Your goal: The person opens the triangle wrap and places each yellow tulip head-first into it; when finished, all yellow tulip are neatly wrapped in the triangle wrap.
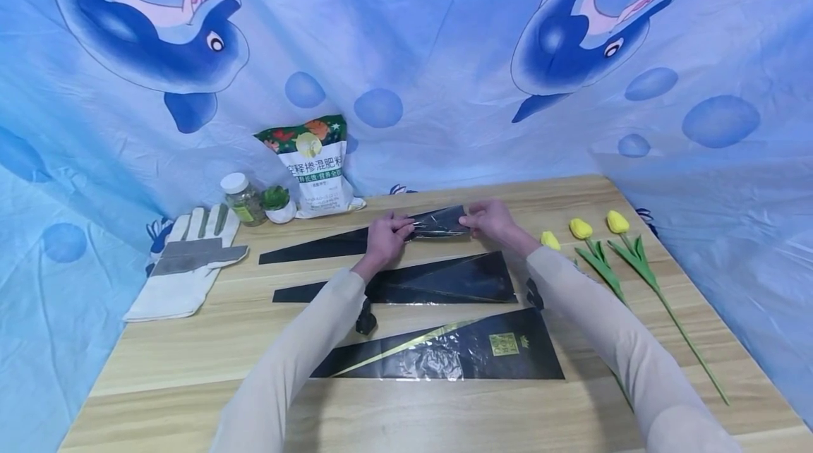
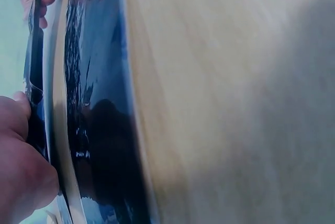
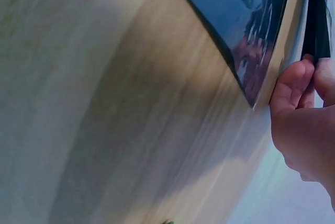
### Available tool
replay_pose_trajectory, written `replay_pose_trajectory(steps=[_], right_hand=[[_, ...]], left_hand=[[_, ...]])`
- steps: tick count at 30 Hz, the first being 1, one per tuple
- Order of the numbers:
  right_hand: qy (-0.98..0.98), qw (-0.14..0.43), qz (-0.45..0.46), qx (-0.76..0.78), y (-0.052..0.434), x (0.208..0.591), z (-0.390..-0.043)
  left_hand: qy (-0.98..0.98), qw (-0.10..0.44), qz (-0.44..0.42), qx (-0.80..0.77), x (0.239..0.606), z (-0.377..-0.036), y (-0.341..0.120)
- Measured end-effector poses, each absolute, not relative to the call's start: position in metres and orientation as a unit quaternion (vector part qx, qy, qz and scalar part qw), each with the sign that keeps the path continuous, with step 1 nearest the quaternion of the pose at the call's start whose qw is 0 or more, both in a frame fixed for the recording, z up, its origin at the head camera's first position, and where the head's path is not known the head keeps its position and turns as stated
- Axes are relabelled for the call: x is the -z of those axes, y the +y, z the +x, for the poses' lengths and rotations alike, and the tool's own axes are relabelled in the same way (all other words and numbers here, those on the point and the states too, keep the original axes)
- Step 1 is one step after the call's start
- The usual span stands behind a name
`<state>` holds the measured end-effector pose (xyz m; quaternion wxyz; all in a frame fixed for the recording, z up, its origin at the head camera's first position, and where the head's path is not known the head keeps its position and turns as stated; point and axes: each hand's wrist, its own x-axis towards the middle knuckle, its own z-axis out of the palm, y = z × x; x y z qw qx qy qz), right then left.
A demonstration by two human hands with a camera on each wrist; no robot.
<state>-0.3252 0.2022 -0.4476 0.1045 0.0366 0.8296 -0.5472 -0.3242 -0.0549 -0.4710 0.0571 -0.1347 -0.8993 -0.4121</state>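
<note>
Three tapered black plastic flower sleeves lie in rows across the wooden table. The wide end of the far sleeve is raised, with its narrow end pointing left. My left hand pinches this sleeve around its middle, thumb and fingers on the plastic. At its right end, my right hand pinches the edge between thumb and fingers; the right wrist view shows the black plastic between them. Closer to me lie the flat middle sleeve and the near sleeve, which carries a gold stripe and gold square print.
Three yellow tulips with green stems lie on the right, partly behind my right sleeve. On the left are white-and-grey gloves, a white-lidded jar, a small potted succulent and an upright fertilizer bag. A blue dolphin-print curtain hangs behind.
</note>
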Motion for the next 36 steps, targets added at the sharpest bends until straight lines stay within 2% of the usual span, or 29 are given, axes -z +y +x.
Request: replay_pose_trajectory(steps=[17, 28, 32, 36], right_hand=[[0.804, 0.119, 0.043, 0.582, 0.207, 0.447, -0.324], [0.776, 0.156, 0.056, 0.608, 0.203, 0.442, -0.326], [0.792, 0.149, 0.047, 0.591, 0.201, 0.441, -0.325], [0.836, 0.103, 0.036, 0.538, 0.197, 0.439, -0.321]], left_hand=[[-0.865, 0.056, -0.090, 0.491, 0.469, -0.326, -0.056], [-0.825, 0.080, -0.081, 0.554, 0.471, -0.328, -0.061], [-0.831, 0.106, -0.103, 0.536, 0.472, -0.326, -0.061], [-0.862, 0.137, -0.147, 0.466, 0.474, -0.324, -0.059]])
